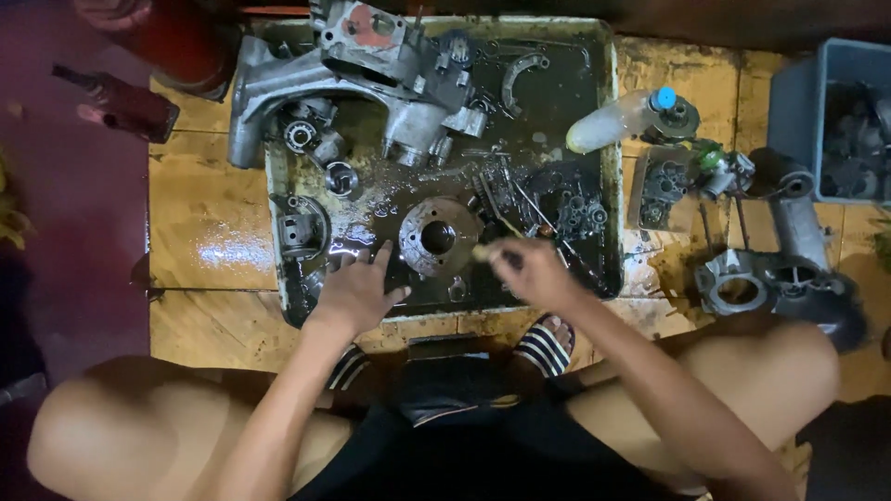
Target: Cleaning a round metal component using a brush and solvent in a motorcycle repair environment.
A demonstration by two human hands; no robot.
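Down low, squatting over a dirty oil tray (608,167) on the wooden floor (209,232). On the left, left hand (357,295) flat on the tray's wet bottom, fingers (380,255) spread apart, holding nothing, one tip stretched up and right, almost touching the round metal hub (436,237). Hub lying flat, hole facing up, right between both hands, a bit nearer the left. On the right, right hand (529,271) with fingers pinched together on a small brush (484,250), brush tip pointing left at the hub's edge.
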